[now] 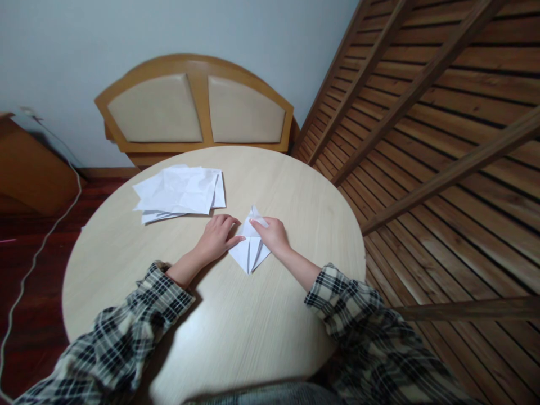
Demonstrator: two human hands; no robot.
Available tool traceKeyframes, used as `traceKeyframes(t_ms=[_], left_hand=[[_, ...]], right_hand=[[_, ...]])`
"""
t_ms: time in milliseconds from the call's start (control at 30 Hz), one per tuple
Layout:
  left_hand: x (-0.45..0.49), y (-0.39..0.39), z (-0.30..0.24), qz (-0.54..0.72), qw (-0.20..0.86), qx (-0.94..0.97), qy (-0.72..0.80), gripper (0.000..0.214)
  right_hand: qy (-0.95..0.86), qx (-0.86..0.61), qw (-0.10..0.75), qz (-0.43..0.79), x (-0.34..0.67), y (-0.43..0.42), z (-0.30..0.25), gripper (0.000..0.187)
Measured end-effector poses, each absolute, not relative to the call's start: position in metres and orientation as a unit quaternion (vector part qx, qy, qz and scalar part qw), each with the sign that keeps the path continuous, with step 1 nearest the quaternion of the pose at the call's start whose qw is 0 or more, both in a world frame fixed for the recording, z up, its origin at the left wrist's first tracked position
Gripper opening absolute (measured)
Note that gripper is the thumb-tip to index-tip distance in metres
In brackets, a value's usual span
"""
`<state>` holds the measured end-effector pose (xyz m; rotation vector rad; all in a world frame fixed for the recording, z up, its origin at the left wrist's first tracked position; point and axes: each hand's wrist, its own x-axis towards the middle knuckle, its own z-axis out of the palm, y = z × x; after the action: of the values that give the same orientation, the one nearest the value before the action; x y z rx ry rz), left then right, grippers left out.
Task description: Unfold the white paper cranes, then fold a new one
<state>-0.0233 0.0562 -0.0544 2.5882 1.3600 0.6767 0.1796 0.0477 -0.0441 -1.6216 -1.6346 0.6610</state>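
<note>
"Grip?"
"Right hand [274, 236] pinches one folded white paper [251, 231] on the round table [304, 185], fingertips hidden; left hand [216, 236] touches the paper's left edge, grip indeterminable."
"Otherwise?"
"One paper stack [181, 190]; overlapped, sheets uncountable."

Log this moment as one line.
left hand: touching folded paper; right hand: touching folded paper; paper stack: on round table
</note>
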Motion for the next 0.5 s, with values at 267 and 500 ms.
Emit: traceKeyframes(t_ms=[267, 500], left_hand=[[-0.0219, 0.0574, -0.0576, 0.237, 0.066, 0.864, 0.44, 0.036], [-0.0213, 0.0572, -0.0567, 0.229, 0.061, 0.868, 0.436, 0.033]], right_hand=[[-0.612, -0.661, 0.356, 0.249, 0.1764, 0.0476, -0.0417, 0.03], [-0.618, -0.647, 0.362, 0.26, 0.1767, 0.0504, -0.0434, 0.025]])
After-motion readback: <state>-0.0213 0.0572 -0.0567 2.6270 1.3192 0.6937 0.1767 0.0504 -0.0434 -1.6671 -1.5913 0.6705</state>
